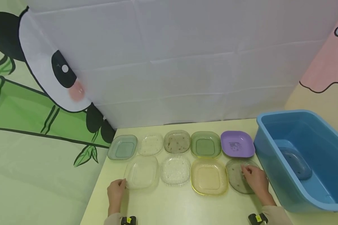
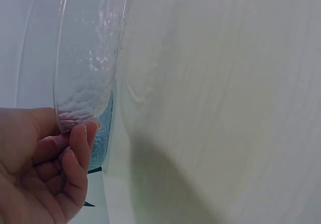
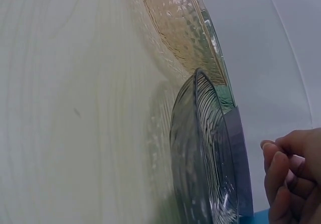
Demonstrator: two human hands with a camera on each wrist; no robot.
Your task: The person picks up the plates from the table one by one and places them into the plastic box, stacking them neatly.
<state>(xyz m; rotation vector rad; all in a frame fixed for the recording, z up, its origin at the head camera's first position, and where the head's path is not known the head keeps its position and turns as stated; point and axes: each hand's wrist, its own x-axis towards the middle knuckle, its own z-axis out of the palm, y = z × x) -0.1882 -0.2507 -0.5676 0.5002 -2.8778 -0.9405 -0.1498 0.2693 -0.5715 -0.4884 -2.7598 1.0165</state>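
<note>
My left hand [image 1: 116, 192] pinches the near left edge of a clear rounded-square plate [image 1: 142, 172]. In the left wrist view, thumb and fingers close on the rim of that plate [image 2: 85, 58]. Above a grey see-through round plate [image 1: 235, 176] hovers my right hand [image 1: 256, 181], its fingers loosely curled and holding nothing. The right wrist view shows a gap between this hand [image 3: 296, 179] and the grey plate's rim. Between the two hands lie a clear textured plate [image 1: 175, 170] and a yellow plate [image 1: 209, 176].
Along the back row are a blue-green plate [image 1: 122, 147], a clear plate [image 1: 150, 144], a grey plate [image 1: 176, 142], a green plate [image 1: 205, 144] and a purple plate [image 1: 238, 144]. At the right stands a blue tub [image 1: 281, 175] with a dark see-through dish [image 1: 297, 164] inside.
</note>
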